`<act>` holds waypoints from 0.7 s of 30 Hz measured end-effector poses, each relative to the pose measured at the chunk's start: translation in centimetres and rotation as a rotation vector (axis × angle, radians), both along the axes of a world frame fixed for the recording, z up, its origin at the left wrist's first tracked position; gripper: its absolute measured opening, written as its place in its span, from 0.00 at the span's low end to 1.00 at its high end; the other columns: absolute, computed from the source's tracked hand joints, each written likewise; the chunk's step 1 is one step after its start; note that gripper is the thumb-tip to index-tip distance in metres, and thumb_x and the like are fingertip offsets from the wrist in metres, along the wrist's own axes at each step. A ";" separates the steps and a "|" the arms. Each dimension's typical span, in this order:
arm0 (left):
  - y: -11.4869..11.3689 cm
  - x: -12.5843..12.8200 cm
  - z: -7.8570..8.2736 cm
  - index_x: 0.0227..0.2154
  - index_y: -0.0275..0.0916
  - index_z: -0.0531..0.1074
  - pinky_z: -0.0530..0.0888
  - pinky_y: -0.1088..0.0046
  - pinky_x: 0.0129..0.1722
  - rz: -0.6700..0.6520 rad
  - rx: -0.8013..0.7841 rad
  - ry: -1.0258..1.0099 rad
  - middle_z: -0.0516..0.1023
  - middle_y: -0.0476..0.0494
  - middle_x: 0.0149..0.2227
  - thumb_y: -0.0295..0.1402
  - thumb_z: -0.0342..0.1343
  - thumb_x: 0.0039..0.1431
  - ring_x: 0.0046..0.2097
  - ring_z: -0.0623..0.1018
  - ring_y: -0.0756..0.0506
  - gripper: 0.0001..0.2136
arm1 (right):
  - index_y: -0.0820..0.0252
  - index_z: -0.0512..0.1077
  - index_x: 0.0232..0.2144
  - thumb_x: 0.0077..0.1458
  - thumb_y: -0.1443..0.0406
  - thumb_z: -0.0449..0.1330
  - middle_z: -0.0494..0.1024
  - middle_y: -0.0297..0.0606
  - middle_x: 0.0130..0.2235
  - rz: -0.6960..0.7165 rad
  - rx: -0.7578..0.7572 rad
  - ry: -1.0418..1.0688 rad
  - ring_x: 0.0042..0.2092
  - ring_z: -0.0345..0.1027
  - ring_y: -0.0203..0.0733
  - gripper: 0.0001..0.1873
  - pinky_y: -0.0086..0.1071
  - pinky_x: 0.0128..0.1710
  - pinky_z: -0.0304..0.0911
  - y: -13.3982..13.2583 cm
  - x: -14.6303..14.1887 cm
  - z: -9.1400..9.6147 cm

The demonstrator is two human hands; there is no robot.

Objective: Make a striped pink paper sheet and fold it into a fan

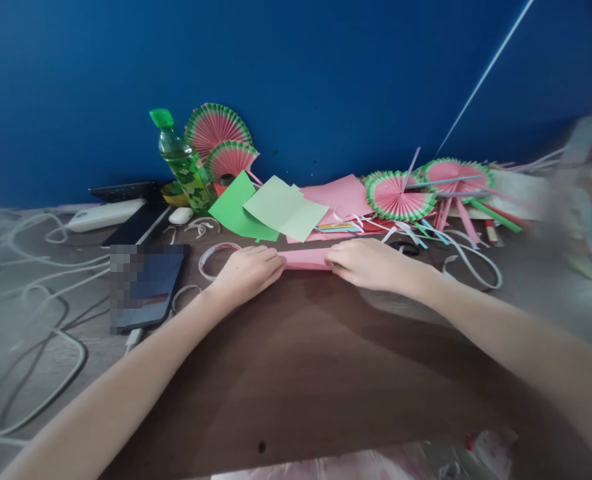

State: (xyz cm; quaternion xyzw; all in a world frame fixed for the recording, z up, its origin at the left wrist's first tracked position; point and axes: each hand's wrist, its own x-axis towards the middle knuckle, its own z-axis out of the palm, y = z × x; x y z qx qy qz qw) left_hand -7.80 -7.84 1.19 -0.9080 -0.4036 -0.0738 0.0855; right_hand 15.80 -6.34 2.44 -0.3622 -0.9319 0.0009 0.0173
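Observation:
A narrow strip of pink paper [306, 259] stretches between my two hands, low over the brown tabletop [296, 360]. My left hand [250, 270] grips its left end with the fingers closed. At the right end, my right hand [359, 261] pinches the paper between thumb and fingers. Just behind the strip lie a pale green sheet [286, 208], a bright green sheet [236, 205] and a larger pink sheet [341, 197], partly overlapping. A roll of tape [207, 260] sits beside my left hand, which partly hides it. The undersides of both hands are hidden.
Pleated pink-and-green paper fans [400, 195] lie at the back right among paper strips; two more fans [219, 130] lean near a green bottle [183, 163]. Left are a phone [153, 287], a white power bank [106, 215] and looping cables [79, 357]. A blue wall [296, 80] stands behind.

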 end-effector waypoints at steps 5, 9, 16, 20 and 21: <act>0.6 -1.0 2.2 0.33 0.38 0.72 0.67 0.75 0.33 0.212 -0.304 -0.393 0.76 0.47 0.32 0.40 0.42 0.60 0.34 0.73 0.48 0.15 | 0.59 0.72 0.36 0.53 0.69 0.50 0.76 0.38 0.38 -0.028 -0.089 0.403 0.37 0.67 0.40 0.12 0.32 0.35 0.58 0.2 0.6 1.4; 1.2 -2.2 3.0 0.38 0.41 0.72 0.68 0.74 0.36 0.215 -0.518 -0.411 0.76 0.50 0.38 0.45 0.45 0.57 0.38 0.73 0.47 0.16 | 0.59 0.74 0.35 0.53 0.64 0.53 0.77 0.37 0.37 -0.115 -0.247 0.554 0.34 0.67 0.38 0.11 0.31 0.34 0.59 0.4 0.7 1.9; 1.4 -2.1 1.2 0.37 0.39 0.71 0.67 0.72 0.39 0.138 -0.488 -0.151 0.73 0.45 0.39 0.38 0.46 0.56 0.39 0.73 0.47 0.12 | 0.60 0.74 0.35 0.52 0.65 0.54 0.77 0.39 0.38 -0.090 -0.353 0.364 0.36 0.68 0.39 0.11 0.33 0.36 0.59 1.9 0.9 -0.2; 1.5 -2.0 0.5 0.37 0.39 0.69 0.67 0.74 0.35 0.169 -0.475 -0.147 0.74 0.46 0.37 0.33 0.47 0.55 0.36 0.73 0.49 0.10 | 0.60 0.74 0.34 0.52 0.66 0.54 0.76 0.40 0.38 -0.023 -0.244 0.231 0.39 0.66 0.41 0.09 0.34 0.38 0.58 2.2 1.0 -1.0; 1.5 -1.9 0.4 0.35 0.39 0.69 0.67 0.75 0.34 0.175 -0.470 -0.149 0.74 0.47 0.36 0.32 0.47 0.54 0.35 0.73 0.49 0.08 | 0.60 0.73 0.34 0.52 0.67 0.53 0.75 0.40 0.38 -0.004 -0.210 0.208 0.40 0.66 0.42 0.09 0.34 0.38 0.58 2.2 1.0 -1.0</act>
